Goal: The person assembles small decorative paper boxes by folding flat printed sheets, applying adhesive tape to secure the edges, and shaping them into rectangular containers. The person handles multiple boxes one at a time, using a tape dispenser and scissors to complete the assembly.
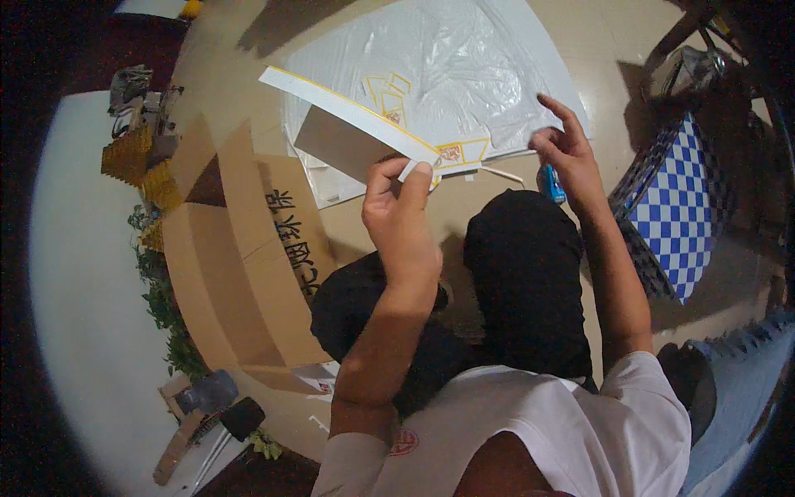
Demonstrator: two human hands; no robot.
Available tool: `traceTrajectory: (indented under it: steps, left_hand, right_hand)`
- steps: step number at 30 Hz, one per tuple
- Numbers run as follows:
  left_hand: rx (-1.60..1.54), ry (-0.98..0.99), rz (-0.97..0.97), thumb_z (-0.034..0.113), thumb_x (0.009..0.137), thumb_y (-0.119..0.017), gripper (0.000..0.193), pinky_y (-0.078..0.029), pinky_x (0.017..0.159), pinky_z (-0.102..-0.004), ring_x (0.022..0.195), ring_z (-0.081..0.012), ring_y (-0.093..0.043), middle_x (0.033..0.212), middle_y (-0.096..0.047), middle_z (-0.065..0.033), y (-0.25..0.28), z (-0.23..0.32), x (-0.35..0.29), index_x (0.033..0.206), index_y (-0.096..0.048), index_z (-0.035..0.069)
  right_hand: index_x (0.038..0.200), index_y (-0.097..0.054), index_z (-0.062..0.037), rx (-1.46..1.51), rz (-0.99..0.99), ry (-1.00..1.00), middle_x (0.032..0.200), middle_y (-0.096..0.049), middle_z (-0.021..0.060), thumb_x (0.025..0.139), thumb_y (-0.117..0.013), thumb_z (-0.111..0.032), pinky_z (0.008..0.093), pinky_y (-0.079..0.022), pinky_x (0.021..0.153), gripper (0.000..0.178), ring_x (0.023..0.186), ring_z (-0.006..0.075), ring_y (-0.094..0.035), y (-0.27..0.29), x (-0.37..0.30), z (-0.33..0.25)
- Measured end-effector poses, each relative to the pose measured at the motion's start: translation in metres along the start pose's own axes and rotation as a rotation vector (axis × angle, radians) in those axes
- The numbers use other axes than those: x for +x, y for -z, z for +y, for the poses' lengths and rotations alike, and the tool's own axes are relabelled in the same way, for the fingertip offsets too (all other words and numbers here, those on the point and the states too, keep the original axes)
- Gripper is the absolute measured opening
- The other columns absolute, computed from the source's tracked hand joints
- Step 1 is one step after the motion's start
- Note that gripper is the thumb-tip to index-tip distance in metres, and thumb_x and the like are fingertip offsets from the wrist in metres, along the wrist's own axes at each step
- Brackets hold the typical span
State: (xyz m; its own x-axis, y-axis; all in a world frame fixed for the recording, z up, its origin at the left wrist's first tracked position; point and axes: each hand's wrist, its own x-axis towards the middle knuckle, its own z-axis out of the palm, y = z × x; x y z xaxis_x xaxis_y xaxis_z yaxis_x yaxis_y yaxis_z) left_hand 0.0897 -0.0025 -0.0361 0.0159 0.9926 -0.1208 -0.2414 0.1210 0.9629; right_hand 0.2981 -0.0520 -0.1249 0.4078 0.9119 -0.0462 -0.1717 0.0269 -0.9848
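Note:
My left hand (403, 207) pinches a folded white card piece (348, 108) with a yellow edge, its long strip rising toward the upper left. Between thumb and fingers a small white tab sticks out. The card's shaded underside faces me, and a yellow-outlined end with a brownish print reaches right of the thumb. My right hand (573, 157) is raised to the right, apart from the card, its index finger stretched out and the thumb bent; nothing shows in it. Beneath it lies a small blue object (553, 185), its kind unclear. A thin pale stick (502, 175) is beside it.
A white board (464, 50) under wrinkled clear plastic lies on the tiled floor ahead. An open cardboard box (219, 265) stands at left, near green plants (170, 315). At right is a blue-and-white checkered container (677, 215). My dark-clad knees (526, 265) are close below the hands.

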Motion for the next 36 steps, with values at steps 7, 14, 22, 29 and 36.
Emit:
traceTrajectory:
  steps: [7, 14, 22, 29, 36]
  left_hand:
    - [0.190, -0.305, 0.020, 0.006, 0.080, -0.069, 0.012, -0.046, 0.077, -0.0288, 0.088, -0.0160, -0.054, 0.094, -0.054, -0.0062, 0.013, 0.013, -0.005, 0.086, -0.060, 0.002]
    - [0.419, -0.488, 0.059, 0.008, 0.079, -0.071, 0.012, -0.047, 0.073, -0.0299, 0.085, -0.0159, -0.055, 0.091, -0.059, -0.0067, 0.028, 0.038, -0.020, 0.085, -0.063, 0.002]
    - [0.451, -0.627, 0.024, 0.010, 0.079, -0.071, 0.014, -0.049, 0.070, -0.0306, 0.072, -0.0159, -0.061, 0.078, -0.066, -0.0080, 0.031, 0.051, -0.030, 0.085, -0.065, -0.001]
    - [0.508, -0.699, -0.002, 0.004, 0.077, -0.068, 0.006, -0.050, 0.076, -0.0318, 0.082, -0.0202, -0.063, 0.087, -0.066, -0.0082, 0.032, 0.046, -0.025, 0.083, -0.068, 0.004]
    - [0.464, -0.749, -0.002, 0.008, 0.080, -0.070, 0.008, -0.049, 0.072, -0.0300, 0.076, -0.0151, -0.060, 0.081, -0.066, -0.0065, 0.031, 0.042, -0.019, 0.083, -0.066, 0.002]
  right_hand:
    - [0.140, -0.039, -0.0101, 0.159, -0.370, 0.118, 0.083, -0.056, 0.0015, 0.088, -0.063, -0.004, 0.0219, -0.045, 0.069, 0.058, 0.075, 0.0078, -0.053, -0.112, -0.033, -0.107]
    - [0.136, -0.040, -0.0026, 0.177, -0.342, 0.140, 0.086, -0.059, 0.0039, 0.089, -0.063, -0.005, 0.0230, -0.046, 0.073, 0.053, 0.081, 0.0099, -0.057, -0.129, -0.045, -0.115]
    - [0.127, -0.048, -0.0002, 0.099, -0.303, 0.161, 0.086, -0.061, 0.0038, 0.090, -0.063, -0.007, 0.0223, -0.047, 0.074, 0.041, 0.082, 0.0090, -0.057, -0.137, -0.049, -0.122]
    - [0.112, -0.058, 0.0004, 0.082, -0.254, 0.170, 0.089, -0.063, 0.0032, 0.090, -0.063, -0.009, 0.0223, -0.047, 0.076, 0.025, 0.083, 0.0079, -0.058, -0.139, -0.050, -0.118]
    - [0.108, -0.062, 0.0001, 0.031, -0.187, 0.187, 0.094, -0.066, 0.0044, 0.090, -0.063, -0.010, 0.0228, -0.049, 0.074, 0.020, 0.083, 0.0080, -0.060, -0.143, -0.052, -0.122]
